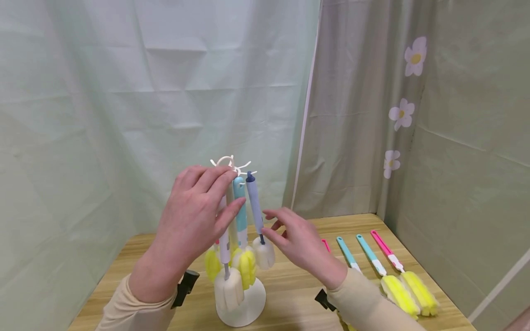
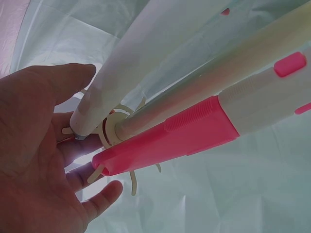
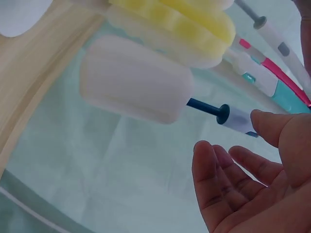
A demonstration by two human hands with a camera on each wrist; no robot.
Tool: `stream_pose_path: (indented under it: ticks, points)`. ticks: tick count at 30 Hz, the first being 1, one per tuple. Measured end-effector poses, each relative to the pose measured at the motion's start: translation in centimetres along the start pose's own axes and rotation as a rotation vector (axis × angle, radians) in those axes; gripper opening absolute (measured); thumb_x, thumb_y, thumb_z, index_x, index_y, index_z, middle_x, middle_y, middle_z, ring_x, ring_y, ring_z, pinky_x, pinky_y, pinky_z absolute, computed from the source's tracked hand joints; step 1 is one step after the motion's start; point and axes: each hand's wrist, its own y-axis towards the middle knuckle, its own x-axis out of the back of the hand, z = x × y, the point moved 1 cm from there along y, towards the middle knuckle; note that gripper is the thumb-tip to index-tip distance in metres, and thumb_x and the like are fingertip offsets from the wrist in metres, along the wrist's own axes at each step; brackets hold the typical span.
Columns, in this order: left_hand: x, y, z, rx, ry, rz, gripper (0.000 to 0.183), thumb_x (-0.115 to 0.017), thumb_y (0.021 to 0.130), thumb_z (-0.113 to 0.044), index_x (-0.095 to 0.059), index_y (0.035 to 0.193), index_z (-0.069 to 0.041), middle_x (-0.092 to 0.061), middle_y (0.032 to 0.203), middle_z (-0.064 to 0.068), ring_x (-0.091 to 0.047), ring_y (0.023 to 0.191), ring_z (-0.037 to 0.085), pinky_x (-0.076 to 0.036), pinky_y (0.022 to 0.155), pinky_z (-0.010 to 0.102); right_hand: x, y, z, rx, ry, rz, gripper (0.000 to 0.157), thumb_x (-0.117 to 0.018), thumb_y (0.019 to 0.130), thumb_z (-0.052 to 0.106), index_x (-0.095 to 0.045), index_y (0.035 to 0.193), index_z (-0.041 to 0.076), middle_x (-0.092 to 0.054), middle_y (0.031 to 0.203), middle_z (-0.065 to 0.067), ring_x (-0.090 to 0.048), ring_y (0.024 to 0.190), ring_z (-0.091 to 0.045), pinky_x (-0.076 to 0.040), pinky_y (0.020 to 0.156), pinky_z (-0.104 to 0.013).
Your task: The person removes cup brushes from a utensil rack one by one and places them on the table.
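Note:
A cream rack with curved hooks and a top ring (image 1: 225,159) stands on a round white base (image 1: 248,312). Sponge cleaning brushes hang from it. My left hand (image 1: 192,218) is at the hooks, its fingers behind them and its thumb beside a pale-handled brush (image 2: 126,58). A pink-handled brush (image 2: 180,138) hangs close by, and a blue-handled one (image 1: 239,197) with a yellow sponge sits right of that hand. On the rack's right hangs a lavender-handled brush (image 1: 254,204) with a white sponge. My right hand (image 1: 300,239) is beside its handle, thumb at the handle, fingers apart from it.
On the right of the wooden table (image 1: 290,294) lie several more brushes, among them a pink-handled one (image 1: 383,243) and a blue-handled one (image 1: 367,250) with yellow sponges. Pale curtains (image 1: 207,92) surround the table at the back and sides.

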Motion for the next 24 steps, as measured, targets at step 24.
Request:
stream_pose_path:
  ticks: [24]
  points:
    - [-0.2,-0.2,0.0,0.006,-0.012,-0.013,0.051,-0.086,0.097,-0.027,-0.071,0.136,0.001,-0.07,0.136,0.017,-0.058,0.116,0.045,-0.047,0.102,0.061,-1.3,0.7,0.6,0.039,-0.031,0.012,0.024,-0.081,0.104,0.028,-0.076,0.126,0.021,-0.073,0.108,0.011,-0.067,0.089,-0.006,-0.057,0.069,-0.027]
